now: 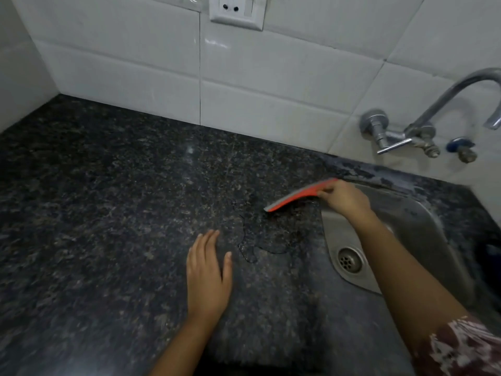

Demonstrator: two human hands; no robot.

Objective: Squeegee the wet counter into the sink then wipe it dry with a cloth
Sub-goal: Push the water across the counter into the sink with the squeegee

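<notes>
The orange squeegee (299,196) sits right of centre in the frame, its blade lying on the dark granite counter (113,202) just beside the near-left rim of the steel sink (423,221), and the right hand (344,199) has its fingers clamped around the end nearest the basin. Below and left of the blade, a thin-edged puddle (260,240) spreads toward the middle of the frame, so the squeegee step looks well along but unfinished. The left hand (208,272) lies flat on the counter at lower centre, fingers together and thumb spread, holding nothing, just beside the puddle's edge. To finish this pass well, the blade should probably be set down beyond the far left side of the puddle, kept pressed evenly along its whole length and tilted slightly toward the pull, then drawn in one steady stroke over the rim so the water falls toward the drain (350,260). Overlapping strokes would catch the trailing streaks. No cloth shows anywhere in view. At upper right, a tap (444,104) projects from the white tiled wall (271,85).
</notes>
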